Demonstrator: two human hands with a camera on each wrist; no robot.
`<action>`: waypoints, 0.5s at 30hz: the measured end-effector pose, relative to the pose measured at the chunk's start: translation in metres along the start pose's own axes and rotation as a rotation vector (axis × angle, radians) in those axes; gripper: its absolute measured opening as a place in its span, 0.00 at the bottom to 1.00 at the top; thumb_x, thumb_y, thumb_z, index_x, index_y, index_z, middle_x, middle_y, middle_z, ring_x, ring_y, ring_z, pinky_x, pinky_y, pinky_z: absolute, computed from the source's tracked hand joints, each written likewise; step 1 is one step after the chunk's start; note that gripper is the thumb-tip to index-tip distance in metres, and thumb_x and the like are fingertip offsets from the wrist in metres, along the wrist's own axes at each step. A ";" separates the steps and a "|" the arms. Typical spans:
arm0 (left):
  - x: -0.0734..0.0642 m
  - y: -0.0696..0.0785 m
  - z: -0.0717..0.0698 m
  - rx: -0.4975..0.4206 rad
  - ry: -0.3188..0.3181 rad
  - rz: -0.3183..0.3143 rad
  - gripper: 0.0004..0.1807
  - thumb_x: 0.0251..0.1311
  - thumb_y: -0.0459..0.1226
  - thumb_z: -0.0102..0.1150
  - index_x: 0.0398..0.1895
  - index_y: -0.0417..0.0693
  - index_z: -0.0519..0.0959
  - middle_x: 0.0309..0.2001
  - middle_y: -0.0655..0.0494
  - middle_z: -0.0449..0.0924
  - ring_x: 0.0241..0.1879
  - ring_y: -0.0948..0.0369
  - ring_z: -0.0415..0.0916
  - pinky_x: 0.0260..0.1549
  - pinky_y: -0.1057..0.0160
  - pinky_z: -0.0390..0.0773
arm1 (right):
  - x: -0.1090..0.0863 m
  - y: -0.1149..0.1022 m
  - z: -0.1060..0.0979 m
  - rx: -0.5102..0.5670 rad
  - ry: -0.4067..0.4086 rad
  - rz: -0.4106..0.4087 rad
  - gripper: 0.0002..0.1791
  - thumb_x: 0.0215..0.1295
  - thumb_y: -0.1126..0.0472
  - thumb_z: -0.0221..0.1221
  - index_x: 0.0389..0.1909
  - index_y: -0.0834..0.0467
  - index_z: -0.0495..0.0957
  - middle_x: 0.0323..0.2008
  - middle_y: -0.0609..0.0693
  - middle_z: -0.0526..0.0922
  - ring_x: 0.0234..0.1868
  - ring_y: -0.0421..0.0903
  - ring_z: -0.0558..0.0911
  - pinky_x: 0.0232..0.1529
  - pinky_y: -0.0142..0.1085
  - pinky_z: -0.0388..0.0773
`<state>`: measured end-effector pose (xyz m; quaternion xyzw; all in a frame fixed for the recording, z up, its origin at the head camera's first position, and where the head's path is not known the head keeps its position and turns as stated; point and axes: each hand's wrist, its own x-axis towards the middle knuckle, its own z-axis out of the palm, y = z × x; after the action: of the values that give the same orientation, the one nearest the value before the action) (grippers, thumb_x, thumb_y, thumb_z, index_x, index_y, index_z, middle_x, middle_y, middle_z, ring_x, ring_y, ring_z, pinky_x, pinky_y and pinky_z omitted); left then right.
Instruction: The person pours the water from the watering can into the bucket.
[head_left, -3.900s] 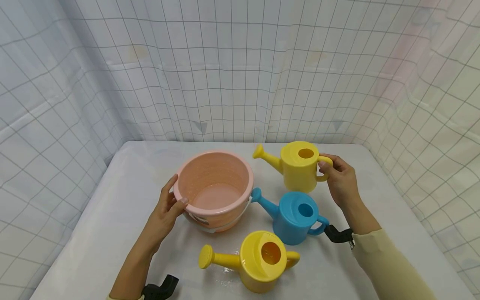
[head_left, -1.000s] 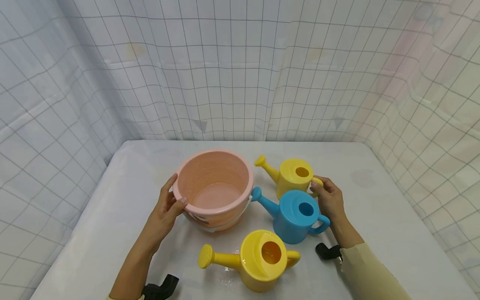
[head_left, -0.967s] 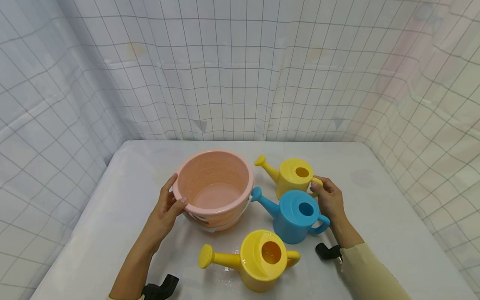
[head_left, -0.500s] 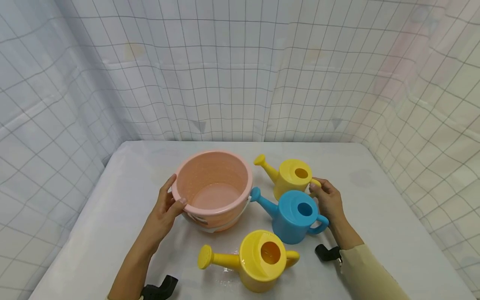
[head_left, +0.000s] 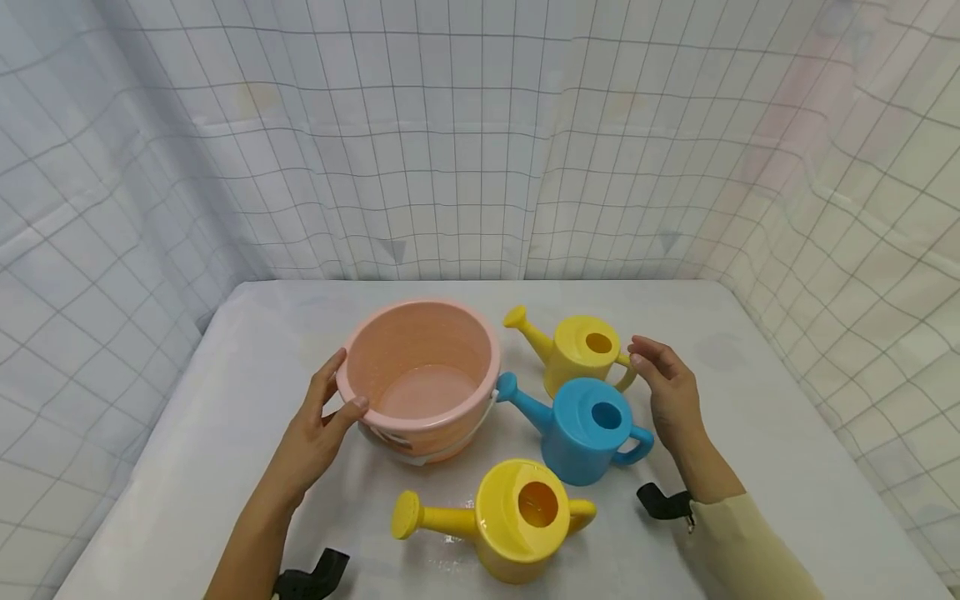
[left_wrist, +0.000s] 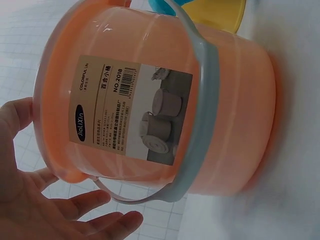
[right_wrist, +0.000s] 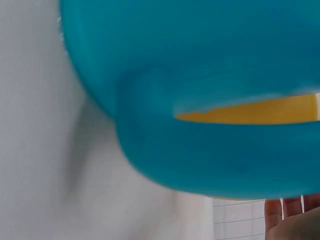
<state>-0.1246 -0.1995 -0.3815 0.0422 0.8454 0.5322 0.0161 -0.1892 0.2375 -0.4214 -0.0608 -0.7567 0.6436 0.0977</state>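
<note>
A pink bucket point(head_left: 416, 417) stands left of centre, a little water on its bottom. My left hand point(head_left: 306, 442) rests at its left rim, thumb over the edge and forefinger against the outside; the left wrist view shows the remaining fingers point(left_wrist: 112, 225) off the bucket. At the back right sits a yellow watering can point(head_left: 581, 354). Beside its handle is my right hand point(head_left: 672, 400), loosely bent fingers holding nothing. Before it stands a blue watering can point(head_left: 581, 437), spout head touching or nearly touching the bucket. The blue can's handle fills much of the right wrist view.
Another yellow watering can point(head_left: 517, 525), with liquid visible through its opening, stands at the front, spout to the left. The white table point(head_left: 202, 467) is wet beneath that spout. Gridded white curtains point(head_left: 465, 150) enclose the back and sides.
The back yellow can was held up higher, then came down behind the blue can. Since half a second ago my right hand has let go of its handle and shifted slightly right.
</note>
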 end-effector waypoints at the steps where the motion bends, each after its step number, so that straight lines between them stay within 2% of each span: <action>1: -0.001 0.001 0.000 0.001 0.002 0.005 0.38 0.67 0.48 0.49 0.73 0.77 0.40 0.76 0.53 0.43 0.73 0.46 0.45 0.59 0.39 0.64 | -0.001 -0.003 -0.001 -0.008 0.003 -0.006 0.24 0.67 0.48 0.54 0.61 0.52 0.70 0.57 0.49 0.74 0.59 0.37 0.69 0.71 0.51 0.56; 4: -0.002 0.006 -0.002 0.004 0.019 0.028 0.38 0.68 0.47 0.49 0.73 0.77 0.41 0.76 0.54 0.42 0.74 0.47 0.44 0.60 0.38 0.64 | -0.005 -0.010 -0.002 -0.009 0.007 -0.021 0.25 0.66 0.47 0.55 0.60 0.53 0.71 0.56 0.48 0.75 0.59 0.37 0.70 0.71 0.50 0.57; 8: -0.003 0.010 -0.003 0.067 0.084 0.094 0.38 0.67 0.45 0.51 0.73 0.75 0.42 0.75 0.50 0.46 0.73 0.47 0.46 0.61 0.38 0.61 | -0.010 -0.019 -0.004 -0.022 0.008 -0.032 0.25 0.66 0.47 0.55 0.60 0.55 0.71 0.57 0.48 0.75 0.59 0.36 0.71 0.70 0.50 0.58; 15: -0.008 0.014 -0.004 0.207 0.214 0.198 0.34 0.68 0.44 0.49 0.74 0.60 0.51 0.73 0.46 0.52 0.71 0.43 0.47 0.62 0.34 0.55 | -0.025 -0.033 -0.004 -0.146 0.004 -0.059 0.25 0.68 0.45 0.51 0.60 0.54 0.71 0.60 0.49 0.74 0.60 0.35 0.72 0.68 0.45 0.64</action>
<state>-0.1163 -0.1979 -0.3674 0.0696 0.8844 0.4426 -0.1310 -0.1632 0.2311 -0.3898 -0.0468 -0.8028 0.5835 0.1133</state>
